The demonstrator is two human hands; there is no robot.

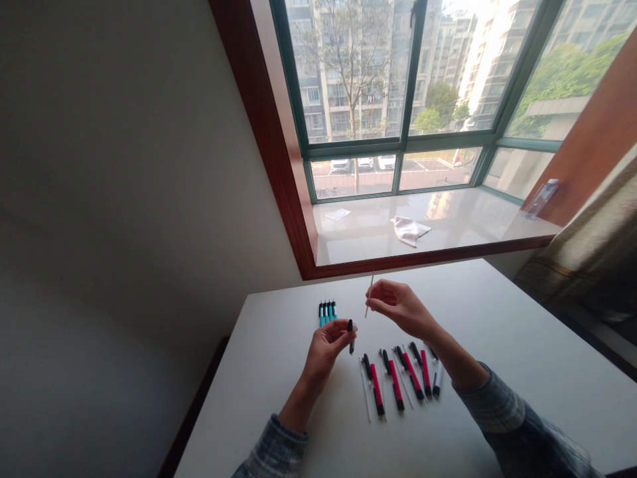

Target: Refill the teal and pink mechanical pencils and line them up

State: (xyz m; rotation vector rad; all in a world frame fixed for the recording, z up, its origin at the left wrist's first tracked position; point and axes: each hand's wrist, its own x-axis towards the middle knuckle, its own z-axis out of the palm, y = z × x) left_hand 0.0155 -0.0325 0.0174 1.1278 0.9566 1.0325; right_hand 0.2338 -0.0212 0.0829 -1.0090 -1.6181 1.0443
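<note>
Above the table, my left hand (pixel 323 352) is closed on a short black pen part (pixel 352 345), held roughly upright between thumb and fingers. My right hand (pixel 398 304) pinches a thin, pale pen refill (pixel 368 302), which points nearly straight up, apart from the part in my left hand. Below them lies a row of pen pieces: red barrels with black ends (pixel 377 388), black upper parts (pixel 367 366) and thin refills (pixel 365 392). A white barrel with a black end (pixel 437 380) lies at the row's right, partly near my right forearm. Several teal pens (pixel 327 311) lie together behind my left hand.
The white table (pixel 527 372) meets the wall (pixel 149 199) at left. Beyond its far edge is a window sill (pixel 358 242) with a crumpled white cloth (pixel 411 230), a flat white paper (pixel 338 214) and a clear bottle (pixel 541 199). A curtain (pixel 562 255) hangs at right.
</note>
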